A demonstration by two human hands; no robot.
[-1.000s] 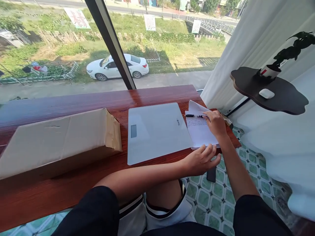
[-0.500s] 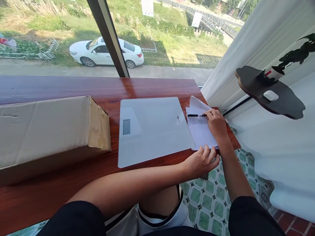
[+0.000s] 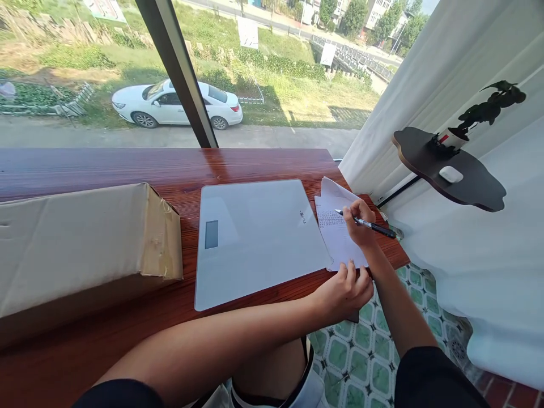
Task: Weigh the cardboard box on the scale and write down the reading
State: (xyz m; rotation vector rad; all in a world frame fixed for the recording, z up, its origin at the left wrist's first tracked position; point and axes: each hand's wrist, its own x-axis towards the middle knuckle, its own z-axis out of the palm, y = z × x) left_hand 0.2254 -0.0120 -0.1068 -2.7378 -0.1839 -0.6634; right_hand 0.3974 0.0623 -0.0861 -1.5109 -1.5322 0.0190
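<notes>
My right hand is closed around a black and silver pen, its tip pointing left over the paper. White sheets of paper lie beneath, with rows of dark handwriting on the upper part and a lifted, creased top edge. At the near edge of the paper my left hand rests with bent fingers, fingertips on that edge; its thumb is hidden. Just left of the paper is a flat glass scale with a grey display, close against the sheets.
A cardboard box stands on the left of the reddish wooden table. To the right, a dark wavy shelf holds a potted plant and a white mouse-like object. White curtains hang beside the table's right end.
My right hand has picked up the pen from the paper and now holds it tilted, its tip to the left. My left fingers have drawn closer together at the paper's edge. The view has shifted slightly.
</notes>
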